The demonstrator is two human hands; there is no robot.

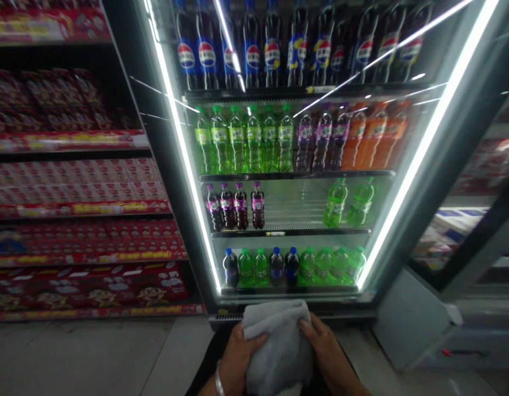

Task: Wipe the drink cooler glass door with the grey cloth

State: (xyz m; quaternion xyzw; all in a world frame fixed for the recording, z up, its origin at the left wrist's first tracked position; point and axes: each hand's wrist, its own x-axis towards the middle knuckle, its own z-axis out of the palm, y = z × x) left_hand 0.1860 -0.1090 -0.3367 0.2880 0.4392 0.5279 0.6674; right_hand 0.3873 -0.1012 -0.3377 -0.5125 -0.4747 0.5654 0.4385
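Grey cloth (277,346) lies pressed between left hand (240,366) and right hand (326,349), fingers closed on it. Tiled floor (114,352) meets a glass-door cooler (291,301); its lowest shelf (291,290) holds nine bottles (307,266).

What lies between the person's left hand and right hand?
In the head view, a grey cloth lies between the left hand and the right hand, touching both.

Grey towel (277,346), soft and bunched into loose folds, gripped upright between the left hand (240,360) and right hand (326,349), its rumpled top rising just above both hands, its lower folds sagging below the grip.
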